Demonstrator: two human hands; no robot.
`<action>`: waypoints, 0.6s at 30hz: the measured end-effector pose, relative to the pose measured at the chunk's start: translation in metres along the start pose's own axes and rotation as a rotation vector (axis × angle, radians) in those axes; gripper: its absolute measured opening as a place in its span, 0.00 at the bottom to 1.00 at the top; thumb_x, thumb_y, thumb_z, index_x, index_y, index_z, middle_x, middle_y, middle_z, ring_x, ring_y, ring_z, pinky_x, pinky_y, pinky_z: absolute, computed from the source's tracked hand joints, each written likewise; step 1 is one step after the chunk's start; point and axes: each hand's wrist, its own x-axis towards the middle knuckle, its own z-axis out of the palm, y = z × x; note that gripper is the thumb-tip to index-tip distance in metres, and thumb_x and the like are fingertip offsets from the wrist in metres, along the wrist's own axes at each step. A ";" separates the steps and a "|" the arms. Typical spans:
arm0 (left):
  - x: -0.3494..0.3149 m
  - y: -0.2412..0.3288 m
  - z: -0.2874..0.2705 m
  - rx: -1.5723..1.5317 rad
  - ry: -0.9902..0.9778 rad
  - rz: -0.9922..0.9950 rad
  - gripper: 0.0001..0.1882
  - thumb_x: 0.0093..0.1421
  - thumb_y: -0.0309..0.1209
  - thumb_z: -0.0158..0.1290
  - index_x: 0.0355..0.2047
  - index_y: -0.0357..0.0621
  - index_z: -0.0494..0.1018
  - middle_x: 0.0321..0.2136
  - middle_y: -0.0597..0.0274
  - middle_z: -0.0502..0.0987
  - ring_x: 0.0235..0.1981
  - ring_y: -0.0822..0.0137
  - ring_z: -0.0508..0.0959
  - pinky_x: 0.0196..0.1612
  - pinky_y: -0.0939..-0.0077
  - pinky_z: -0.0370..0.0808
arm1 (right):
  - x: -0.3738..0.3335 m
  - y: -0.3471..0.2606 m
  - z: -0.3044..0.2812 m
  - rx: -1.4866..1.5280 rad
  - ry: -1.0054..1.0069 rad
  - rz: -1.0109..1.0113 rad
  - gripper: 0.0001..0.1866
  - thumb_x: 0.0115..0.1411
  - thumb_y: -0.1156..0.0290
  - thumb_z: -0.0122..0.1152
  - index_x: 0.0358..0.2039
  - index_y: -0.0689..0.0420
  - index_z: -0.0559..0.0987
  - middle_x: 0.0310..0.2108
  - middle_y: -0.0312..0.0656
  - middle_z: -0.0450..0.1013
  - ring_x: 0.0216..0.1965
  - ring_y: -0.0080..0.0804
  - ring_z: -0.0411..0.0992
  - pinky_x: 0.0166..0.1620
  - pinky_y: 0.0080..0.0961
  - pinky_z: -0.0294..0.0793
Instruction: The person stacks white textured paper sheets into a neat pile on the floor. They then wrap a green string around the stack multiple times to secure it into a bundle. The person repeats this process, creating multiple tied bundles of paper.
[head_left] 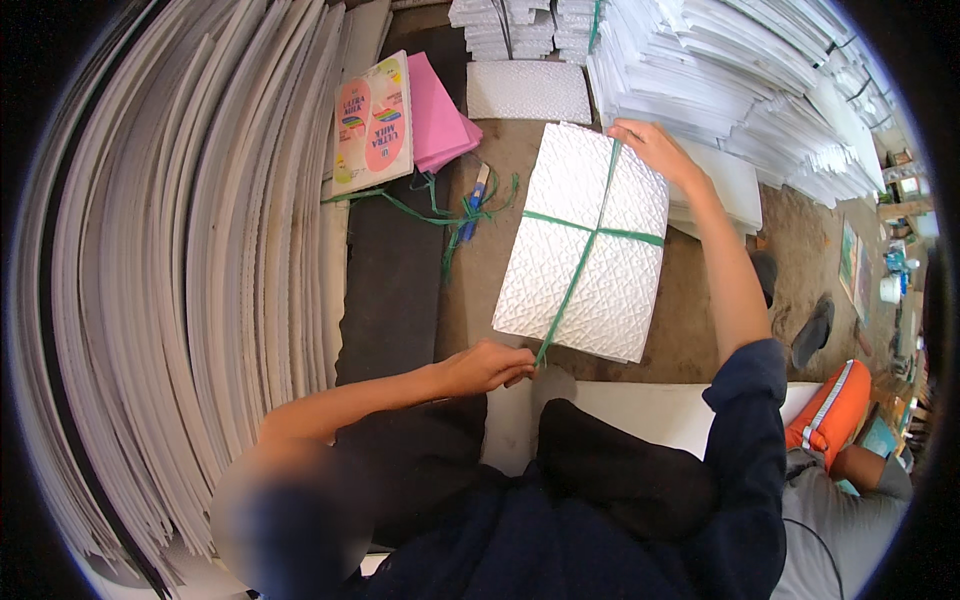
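Bundle (622,300) ctr on flr (470,290), sheet stack (225,200) L, piles (690,75) behind R, tool (475,205) btwn bundle & sheet stack.

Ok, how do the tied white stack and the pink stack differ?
The white stack is bumpy; the pink stack looks smooth. Green cord crosses the white stack; none crosses the pink stack's visible top. A printed board partly covers the pink stack, not the white. Both have straight edges.

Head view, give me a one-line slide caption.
Left hand and right hand at opposite ends of a white textured stack crossed by green twine.
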 end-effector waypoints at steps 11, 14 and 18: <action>0.012 -0.032 0.035 0.023 0.066 0.158 0.07 0.59 0.29 0.43 0.27 0.40 0.66 0.15 0.61 0.67 0.16 0.64 0.70 0.21 0.72 0.67 | 0.015 0.017 -0.002 -0.150 0.060 -0.066 0.15 0.59 0.62 0.45 0.31 0.62 0.73 0.26 0.44 0.71 0.26 0.30 0.67 0.33 0.27 0.67; 0.011 -0.047 0.048 -0.011 -0.012 -0.005 0.10 0.61 0.32 0.39 0.29 0.39 0.66 0.18 0.55 0.69 0.20 0.57 0.71 0.24 0.69 0.67 | 0.019 0.038 -0.002 0.091 -0.107 0.253 0.16 0.58 0.60 0.46 0.37 0.60 0.74 0.32 0.41 0.73 0.33 0.28 0.69 0.37 0.24 0.67; 0.021 -0.072 0.066 0.007 0.142 -0.059 0.09 0.59 0.29 0.40 0.28 0.37 0.67 0.19 0.52 0.69 0.26 0.54 0.71 0.32 0.66 0.67 | 0.028 0.062 0.006 0.373 -0.326 0.406 0.23 0.57 0.53 0.48 0.42 0.60 0.73 0.38 0.36 0.72 0.37 0.25 0.67 0.41 0.21 0.66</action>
